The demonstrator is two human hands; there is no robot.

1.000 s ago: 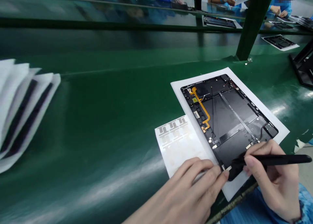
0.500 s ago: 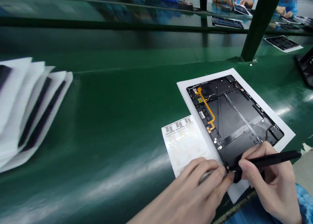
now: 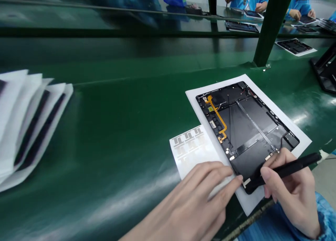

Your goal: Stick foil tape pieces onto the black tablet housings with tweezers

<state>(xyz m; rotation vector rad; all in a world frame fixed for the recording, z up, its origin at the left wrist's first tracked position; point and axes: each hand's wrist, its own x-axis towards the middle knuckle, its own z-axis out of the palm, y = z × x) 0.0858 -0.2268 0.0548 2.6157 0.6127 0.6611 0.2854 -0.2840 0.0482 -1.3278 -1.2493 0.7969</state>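
A tablet's black back housing [image 3: 252, 125], its inside facing up, lies on a white sheet [image 3: 304, 143]. An orange flex cable [image 3: 219, 116] runs along its left side. My right hand [image 3: 291, 188] grips a slim black pen-shaped tool [image 3: 296, 166], its front end low over the housing's near corner. At that corner sits a small pale T-shaped sticker [image 3: 246, 183]. My left hand [image 3: 196, 195] lies with fingers stretched out over a white sticker sheet [image 3: 191, 148] printed with grey shapes. Its index fingertip is at the housing edge beside the small sticker.
White sheets with dark panels [image 3: 34, 122] stand fanned at the left on the green bench [image 3: 118, 129]. A green post [image 3: 273, 27] rises behind the housing. Another housing [image 3: 296, 46] and a black stand [image 3: 325, 69] are at the right. Co-workers' hands [image 3: 261, 7] work across the bench.
My left fingertips have drawn back slightly from the corner, and the pale sticker there now shows. The tool's front end has shifted off it to the right. The whole view has moved slightly.
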